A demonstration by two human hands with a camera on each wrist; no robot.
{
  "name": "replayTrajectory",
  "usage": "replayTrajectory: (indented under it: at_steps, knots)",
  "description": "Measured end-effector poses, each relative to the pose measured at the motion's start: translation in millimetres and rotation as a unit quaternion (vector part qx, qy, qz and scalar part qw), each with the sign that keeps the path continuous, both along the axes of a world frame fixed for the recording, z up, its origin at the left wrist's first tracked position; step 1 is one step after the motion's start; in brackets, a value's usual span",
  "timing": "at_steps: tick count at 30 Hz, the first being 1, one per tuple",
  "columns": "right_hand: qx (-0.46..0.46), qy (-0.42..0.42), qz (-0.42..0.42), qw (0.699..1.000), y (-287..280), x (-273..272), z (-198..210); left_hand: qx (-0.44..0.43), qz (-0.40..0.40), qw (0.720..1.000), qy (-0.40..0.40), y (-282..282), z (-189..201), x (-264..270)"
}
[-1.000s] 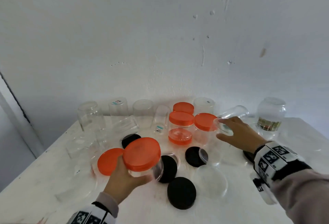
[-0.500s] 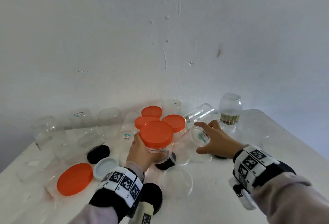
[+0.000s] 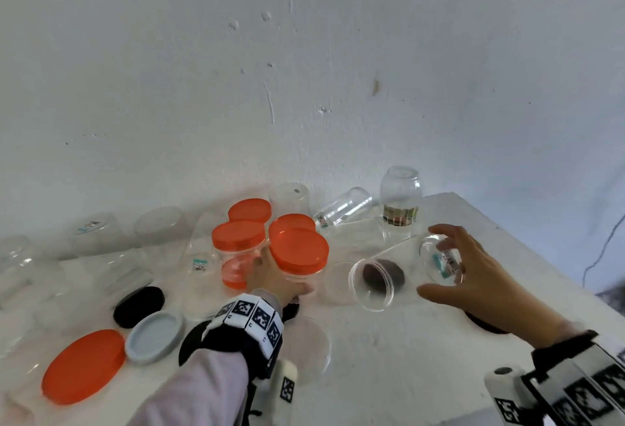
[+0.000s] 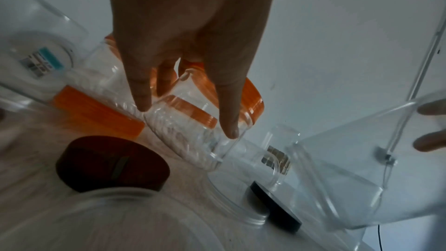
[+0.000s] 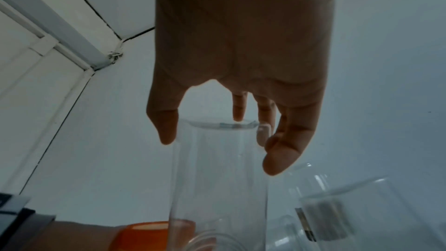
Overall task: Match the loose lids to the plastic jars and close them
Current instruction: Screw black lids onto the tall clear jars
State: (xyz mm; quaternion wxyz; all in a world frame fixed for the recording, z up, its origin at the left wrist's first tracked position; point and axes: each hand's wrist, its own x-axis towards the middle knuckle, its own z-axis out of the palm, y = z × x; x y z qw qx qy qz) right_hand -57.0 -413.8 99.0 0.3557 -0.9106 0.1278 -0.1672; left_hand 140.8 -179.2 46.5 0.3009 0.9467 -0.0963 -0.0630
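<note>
**Left hand on a capped jar, right hand around a tilted clear one**

The orange-lidded jar (image 3: pixel 299 258) stands at the centre of the head view, just right of and in front of three other orange-capped jars (image 3: pixel 238 249); the left hand (image 3: pixel 274 278) wraps its clear body from the near side, and the left wrist view shows its fingers (image 4: pixel 228 106) running down the ribbed wall with the lid above them; the right hand (image 3: pixel 473 276), at centre right, curls thumb and fingers part-way around the base of a tilted clear jar (image 3: pixel 406 266), whose open mouth points lower left; the right wrist view shows the fingertips at the jar's base rim, though firm contact cannot be told.

Labels: a small barcode sticker with a teal stripe sits on that jar's base (image 3: pixel 446 263), its print too small to read; similar stickers show on clear jars at centre left (image 3: pixel 199 264); a rounded jar (image 3: pixel 400 199) at upper right carries a multicoloured band, unreadable.

Only the head view shows the loose lids on the white table (image 3: pixel 389 375): a large orange lid (image 3: pixel 83 366) at lower left, a grey lid (image 3: pixel 155 337) touching it, a black lid (image 3: pixel 138 302) behind; a dark lid (image 3: pixel 384 275) shows through the tilted jar; only the right wrist view shows a window frame (image 5: pixel 60 31) at upper left.
</note>
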Motion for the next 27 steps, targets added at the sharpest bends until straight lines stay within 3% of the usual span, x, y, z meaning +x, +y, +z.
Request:
replayTrajectory:
  at_steps: [9, 14, 19, 27]
  knots:
    - [0.050, 0.016, -0.020, 0.998, -12, -35, -19, -0.010, -0.025, 0.998, 0.051, -21, -10, 0]
    - [0.069, 0.005, -0.036, 0.997, -10, -33, -19, 0.056, -0.048, 0.994, 0.074, -17, -14, 8]
    - [0.075, 0.013, -0.036, 0.996, -3, -28, -18, 0.228, -0.086, 0.966, 0.081, -4, -24, 15]
    - [0.092, 0.021, -0.029, 0.995, 7, -21, -17, 0.275, -0.105, 0.953, 0.065, 0, -33, 17]
